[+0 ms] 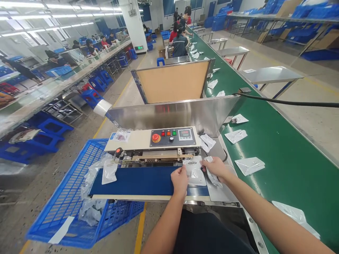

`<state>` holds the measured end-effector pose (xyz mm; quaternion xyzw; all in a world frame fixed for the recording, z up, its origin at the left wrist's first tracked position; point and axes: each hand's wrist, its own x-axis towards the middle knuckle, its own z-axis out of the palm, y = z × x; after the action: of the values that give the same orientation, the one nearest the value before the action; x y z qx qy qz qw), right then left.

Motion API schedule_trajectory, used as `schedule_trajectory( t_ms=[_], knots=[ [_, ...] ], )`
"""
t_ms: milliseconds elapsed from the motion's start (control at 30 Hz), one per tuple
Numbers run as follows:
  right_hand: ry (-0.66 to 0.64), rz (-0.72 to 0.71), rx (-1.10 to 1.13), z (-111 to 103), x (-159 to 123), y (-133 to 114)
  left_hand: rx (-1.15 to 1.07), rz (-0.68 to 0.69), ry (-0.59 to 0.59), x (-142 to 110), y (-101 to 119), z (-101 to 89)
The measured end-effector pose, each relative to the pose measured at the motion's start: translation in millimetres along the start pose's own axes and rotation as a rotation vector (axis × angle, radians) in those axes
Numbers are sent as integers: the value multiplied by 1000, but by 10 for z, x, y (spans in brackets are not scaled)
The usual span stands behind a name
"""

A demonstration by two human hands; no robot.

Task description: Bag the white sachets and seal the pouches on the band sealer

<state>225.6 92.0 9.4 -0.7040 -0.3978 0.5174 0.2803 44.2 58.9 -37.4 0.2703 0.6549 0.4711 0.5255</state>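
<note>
My left hand (pixel 180 180) pinches the left edge of a white plastic pouch (pixel 195 173) with dark print. The pouch's top edge meets the inlet of a band sealing machine (pixel 143 141), over the right end of its blue belt (pixel 143 180). In my right hand (pixel 215 167) is a second pouch (pixel 213 179), hanging beside the first one; its fingers are closed at the upper part. Another pouch (pixel 109 172) sits at the belt's left end. Behind my right hand, a pouch (pixel 208 142) lies on the metal plate by the machine.
A blue basket (pixel 63 187) holding several pouches stands at the lower left. Along the right runs a green conveyor (pixel 280 155) carrying scattered pouches, with a black cable (pixel 291 102) across it. A metal panel (pixel 169 114) rises behind the sealer. People sit further back.
</note>
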Motion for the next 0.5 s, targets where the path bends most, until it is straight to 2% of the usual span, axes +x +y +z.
schedule_trajectory(
  t_ms=[67, 133, 233, 267, 300, 367, 400, 433, 467, 500],
  knots=[
    [-37, 22, 48, 32, -31, -48, -73, -1, 11, 10, 18, -146],
    [-61, 33, 62, 25, -105, -53, -124, 39, 79, -3, 58, -357],
    [-35, -6, 66, 31, -279, -12, -72, 195, 268, -137, 139, -668],
    [-13, -36, 76, 60, -344, 3, -11, 252, 268, -217, 166, -722],
    [12, -69, 90, 105, -407, 14, 57, 301, 205, -309, 191, -737],
    [41, -120, 136, 232, -519, 21, 167, 369, -87, -503, 236, -646],
    [40, -132, 165, 299, -565, 18, 199, 394, -248, -588, 254, -553],
    [33, -136, 200, 359, -604, 12, 219, 416, -361, -655, 268, -446],
    [22, -138, 244, 403, -636, 7, 230, 430, -410, -698, 279, -336],
    [7, -143, 302, 429, -664, 5, 232, 431, -398, -716, 285, -235]
  ],
)
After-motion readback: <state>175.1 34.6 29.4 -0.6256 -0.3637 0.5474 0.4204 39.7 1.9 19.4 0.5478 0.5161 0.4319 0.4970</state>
